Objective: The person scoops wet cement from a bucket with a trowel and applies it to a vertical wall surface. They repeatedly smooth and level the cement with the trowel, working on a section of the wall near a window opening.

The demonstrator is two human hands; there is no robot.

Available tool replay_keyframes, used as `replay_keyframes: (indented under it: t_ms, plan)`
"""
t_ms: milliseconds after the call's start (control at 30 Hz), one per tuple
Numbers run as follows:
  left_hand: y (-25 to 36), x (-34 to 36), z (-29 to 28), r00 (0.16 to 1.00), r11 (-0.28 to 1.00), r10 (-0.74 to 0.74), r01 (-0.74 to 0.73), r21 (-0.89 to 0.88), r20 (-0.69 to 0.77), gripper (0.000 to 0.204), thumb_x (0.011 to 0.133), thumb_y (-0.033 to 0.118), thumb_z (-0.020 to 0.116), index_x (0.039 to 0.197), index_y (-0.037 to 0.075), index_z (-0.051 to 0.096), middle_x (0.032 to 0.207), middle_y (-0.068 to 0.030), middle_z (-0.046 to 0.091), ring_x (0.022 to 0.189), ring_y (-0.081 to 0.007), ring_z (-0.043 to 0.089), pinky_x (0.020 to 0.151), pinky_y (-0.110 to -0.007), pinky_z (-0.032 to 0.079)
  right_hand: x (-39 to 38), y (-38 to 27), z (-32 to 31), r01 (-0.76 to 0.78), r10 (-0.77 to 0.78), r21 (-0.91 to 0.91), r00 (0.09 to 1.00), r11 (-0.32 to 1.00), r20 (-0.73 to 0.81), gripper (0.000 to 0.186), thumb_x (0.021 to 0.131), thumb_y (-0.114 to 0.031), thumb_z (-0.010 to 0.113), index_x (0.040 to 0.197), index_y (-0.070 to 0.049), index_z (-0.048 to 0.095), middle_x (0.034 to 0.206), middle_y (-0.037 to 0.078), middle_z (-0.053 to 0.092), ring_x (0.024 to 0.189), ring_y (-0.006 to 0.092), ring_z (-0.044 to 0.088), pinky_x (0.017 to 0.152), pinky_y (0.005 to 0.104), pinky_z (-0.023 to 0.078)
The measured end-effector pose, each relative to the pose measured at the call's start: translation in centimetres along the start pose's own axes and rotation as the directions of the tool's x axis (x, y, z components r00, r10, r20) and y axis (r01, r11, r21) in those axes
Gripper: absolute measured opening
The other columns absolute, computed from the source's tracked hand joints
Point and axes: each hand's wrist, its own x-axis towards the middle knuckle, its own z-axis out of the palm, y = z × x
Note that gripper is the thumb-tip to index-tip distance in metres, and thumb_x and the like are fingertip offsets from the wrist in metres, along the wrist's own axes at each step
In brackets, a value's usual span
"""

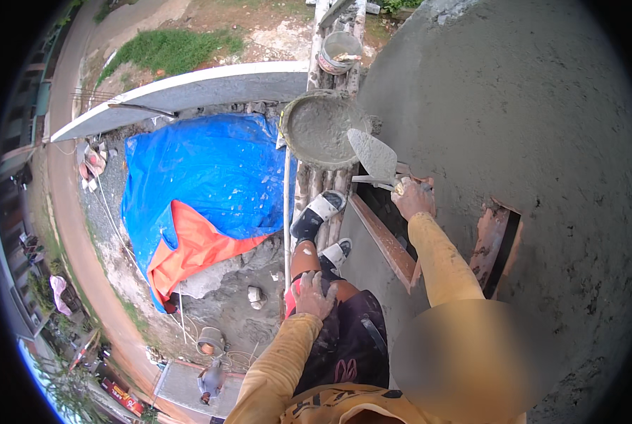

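Note:
My right hand (415, 198) is closed round the handle of a trowel (374, 154), its blade coated in grey mortar. The blade's tip overlaps the right rim of a round basin (287, 134) holding wet mortar (321, 129). My left hand (314, 295) lies on my bent leg with its fingers spread and holds nothing. Grey, dusty residue marks its fingers. Beside the trowel, a reddish-brown frame (385, 244) edges a dark opening in the grey plastered wall (514, 106).
My sandalled feet (326, 206) rest on scaffold poles (337, 180) high above ground. A mortar-stained bucket (340, 53) stands beyond the basin. A second framed opening (496, 244) lies at right. Below are a blue tarp (210, 169) with an orange fold and another person (210, 381).

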Motion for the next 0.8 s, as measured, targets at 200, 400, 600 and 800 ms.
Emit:
replay_keyframes:
  t_ms: [200, 400, 600, 800]
  plan:
    - [-1.0, 0.1, -0.2, 0.998, 0.999, 0.02, -0.021, -0.025, -0.052, 0.066, 0.081, 0.05, 0.055, 0.124, 0.001, 0.047, 0.133, -0.0188, 0.039, 0.13, -0.0328, 0.029, 0.105, -0.055, 0.016, 14.2, -5.0, 9.6, 0.061, -0.068, -0.051, 0.987, 0.997, -0.148, 0.025, 0.083, -0.023, 0.056, 0.103, -0.009, 0.055, 0.106, 0.013, 0.058, 0.094, 0.0298, 0.06, 0.078, 0.0433, 0.049]
    - [-2.1, 0.6, -0.3, 0.997, 1.0, -0.003, 0.004, 0.007, -0.08, 0.067, 0.08, 0.051, 0.056, 0.123, 0.001, 0.048, 0.131, -0.0176, 0.041, 0.129, -0.0324, 0.03, 0.105, -0.055, 0.017, 11.2, -9.7, 11.9, 0.103, -0.144, 0.347, 0.985, 0.932, 0.096, 0.045, 0.079, -0.03, 0.06, 0.117, -0.008, 0.053, 0.102, 0.02, 0.062, 0.097, 0.0351, 0.059, 0.082, 0.0435, 0.047]
    - [-2.1, 0.6, -0.7, 1.0, 1.0, -0.009, 0.009, 0.012, -0.019, 0.072, 0.083, 0.056, 0.048, 0.131, 0.003, 0.041, 0.137, -0.0172, 0.036, 0.132, -0.0322, 0.026, 0.106, -0.055, 0.014, 3.7, -8.2, 3.0, 0.18, -0.214, 0.405, 0.976, 0.897, 0.04, 0.049, 0.076, -0.035, 0.062, 0.116, -0.008, 0.054, 0.102, 0.02, 0.062, 0.098, 0.036, 0.058, 0.084, 0.0419, 0.046]
    - [0.4, 0.8, -2.8, 1.0, 0.981, 0.003, 0.001, -0.194, 0.019, 0.075, 0.078, 0.054, 0.055, 0.13, 0.001, 0.042, 0.135, -0.029, 0.034, 0.128, -0.0414, 0.03, 0.105, -0.048, 0.024, -8.9, -7.8, -17.6, 0.38, -0.362, 0.185, 0.924, 0.906, -0.125, 0.049, 0.075, -0.031, 0.062, 0.112, 0.001, 0.055, 0.109, 0.022, 0.058, 0.1, 0.0361, 0.057, 0.088, 0.0418, 0.044]
